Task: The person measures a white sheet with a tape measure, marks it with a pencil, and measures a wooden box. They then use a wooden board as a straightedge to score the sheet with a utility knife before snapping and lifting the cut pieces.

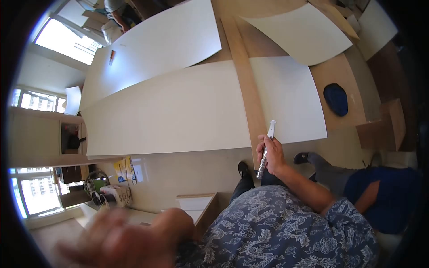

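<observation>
My right hand (271,154) is wrapped around a silver-handled tool with a flat, pale head (271,128). The head points away from me, over the edge of a white sheet (290,107). Beneath that hand runs a long wooden strip (243,78), lying across the sheet from front to back. My left hand (116,236) is raised close to the camera at the lower left, and motion smears its fingers. Nothing can be made out in it. A second white sheet (156,44) overlaps at the back left, with a small orange-handled tool (111,57) on top.
A curved white offcut (304,33) and a dark blue cloth-like item (335,99) lie on the wooden board at right. Someone in dark blue (380,196) bends low at my right. Another person (118,15) is at the far left. Bags and cables (114,192) stand at left.
</observation>
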### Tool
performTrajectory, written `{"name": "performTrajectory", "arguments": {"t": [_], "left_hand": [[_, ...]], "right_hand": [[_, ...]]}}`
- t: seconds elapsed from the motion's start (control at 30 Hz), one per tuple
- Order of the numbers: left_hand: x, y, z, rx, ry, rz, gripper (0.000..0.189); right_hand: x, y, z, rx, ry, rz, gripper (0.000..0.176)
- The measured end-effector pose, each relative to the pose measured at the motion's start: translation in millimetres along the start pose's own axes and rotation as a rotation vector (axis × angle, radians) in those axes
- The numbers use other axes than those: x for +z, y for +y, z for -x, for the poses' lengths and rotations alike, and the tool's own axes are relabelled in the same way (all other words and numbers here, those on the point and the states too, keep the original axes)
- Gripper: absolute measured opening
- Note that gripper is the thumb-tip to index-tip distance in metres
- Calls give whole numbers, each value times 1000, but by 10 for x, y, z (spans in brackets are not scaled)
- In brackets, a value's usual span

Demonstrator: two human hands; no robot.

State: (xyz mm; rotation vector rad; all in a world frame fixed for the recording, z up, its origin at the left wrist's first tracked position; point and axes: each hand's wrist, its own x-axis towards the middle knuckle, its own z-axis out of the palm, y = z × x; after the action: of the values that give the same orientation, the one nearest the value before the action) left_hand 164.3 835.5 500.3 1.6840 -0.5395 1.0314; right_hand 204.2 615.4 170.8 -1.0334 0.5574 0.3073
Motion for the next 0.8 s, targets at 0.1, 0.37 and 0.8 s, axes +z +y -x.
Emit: {"name": "performTrajectory", "arguments": {"t": [0.1, 0.37, 0.8], "left_hand": [[341, -482, 878, -472, -138, -51, 69], [1345, -1162, 2215, -1165, -603, 41, 72], [1562, -1834, 3305, -1136, -424, -575, 27]], "right_hand": [[52, -186, 30, -46, -112, -97, 34], [129, -706, -52, 24, -306, -92, 38], [-1702, -1371, -1661, -780, 745, 1540, 53]]}}
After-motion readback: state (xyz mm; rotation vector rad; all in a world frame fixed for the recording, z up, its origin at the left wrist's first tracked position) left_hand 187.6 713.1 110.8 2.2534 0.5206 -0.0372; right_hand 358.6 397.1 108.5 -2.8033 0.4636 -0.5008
